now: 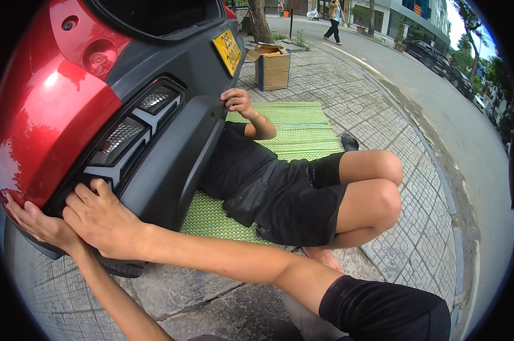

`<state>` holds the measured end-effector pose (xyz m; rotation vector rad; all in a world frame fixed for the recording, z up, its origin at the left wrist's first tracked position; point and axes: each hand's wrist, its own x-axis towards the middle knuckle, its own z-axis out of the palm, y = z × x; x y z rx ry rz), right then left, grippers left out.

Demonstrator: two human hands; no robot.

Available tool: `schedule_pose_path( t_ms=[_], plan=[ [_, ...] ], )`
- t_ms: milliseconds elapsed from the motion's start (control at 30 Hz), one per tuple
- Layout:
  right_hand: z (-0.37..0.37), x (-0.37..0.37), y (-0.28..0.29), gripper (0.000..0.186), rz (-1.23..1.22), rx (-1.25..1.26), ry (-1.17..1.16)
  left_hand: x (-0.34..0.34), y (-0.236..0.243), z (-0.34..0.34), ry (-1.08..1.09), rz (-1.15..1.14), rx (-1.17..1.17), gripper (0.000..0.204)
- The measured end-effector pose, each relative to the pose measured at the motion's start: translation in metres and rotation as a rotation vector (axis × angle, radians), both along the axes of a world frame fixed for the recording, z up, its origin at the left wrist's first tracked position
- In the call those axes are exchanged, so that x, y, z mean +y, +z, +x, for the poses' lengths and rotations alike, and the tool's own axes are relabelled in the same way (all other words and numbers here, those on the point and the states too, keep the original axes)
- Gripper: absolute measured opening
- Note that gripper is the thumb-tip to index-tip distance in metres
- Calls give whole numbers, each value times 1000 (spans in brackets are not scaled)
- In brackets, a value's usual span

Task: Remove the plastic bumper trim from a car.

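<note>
At the near lower corner of a red and dark grey car, both my hands touch the bodywork. My left hand (44, 225) lies against the red body panel (52, 131), its fingers stretched along the lower edge. Crossing just right of it, my right hand (100, 219) has bent fingers hooked at the end of the dark grey bumper (171, 153), beside the lamp unit (123, 139). Some of its fingertips are hidden in the recess. Farther along, a co-worker's hand (237, 103) grips the bumper's upper edge.
A co-worker (274, 193) in black lies knees-up on a green woven mat (296, 122), the head hidden behind the bumper. Beyond the mat stand an open cardboard box (275, 71) and a tree trunk (259, 23). A pedestrian (334, 23) walks by the road (393, 68).
</note>
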<state>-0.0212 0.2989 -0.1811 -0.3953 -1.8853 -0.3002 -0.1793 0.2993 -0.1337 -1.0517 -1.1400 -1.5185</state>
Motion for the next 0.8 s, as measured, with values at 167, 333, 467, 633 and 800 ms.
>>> schedule_pose_path(
  t_ms=[167, 333, 467, 633, 800],
  plan=[
    [1, -1, 2, 32, 13, 8, -12, -1, 0, 0, 4, -3, -6, 54],
    [-1, 2, -2, 38, -8, -4, 10, 2, -1, -2, 13, -10, 7, 54],
    [-2, 2, -1, 38, -10, -11, 17, 1, 1, -2, 14, -3, 7, 58],
    [3, 0, 1, 35, 11, 6, 3, 0, 0, 2, 9, -10, -14, 59],
    [6, -2, 4, 32, 3, -15, 4, -1, 1, 5, 7, -15, -20, 59]
  ],
)
